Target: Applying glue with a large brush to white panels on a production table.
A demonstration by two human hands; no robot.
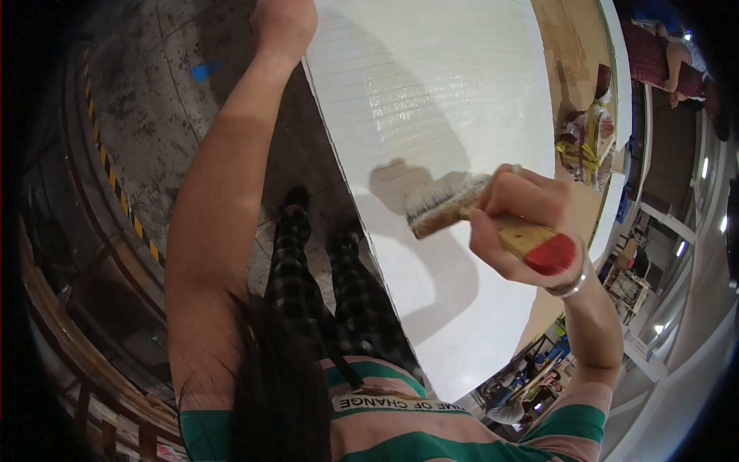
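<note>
My right hand (523,215) is closed around the wooden handle of a wide paintbrush (446,204). The handle's end is red, and the white-smeared bristles point left, over a large white panel (431,285). A shadow of hand and brush falls on the panel; whether the bristles touch it I cannot tell. Shiny, wet-looking streaks show on the panel's upper middle. At the top edge of the view, my left hand (285,27) is beside the panel's left edge, with its fingers cut off or hidden.
Along the panel's right side runs a brown board (573,46), bearing a plastic-wrapped bundle (591,142) with yellow straps. On the left, a grey concrete floor (165,115) has a black-and-yellow tape line (115,181) and a blue scrap (204,71). Other people (670,61) are at the right.
</note>
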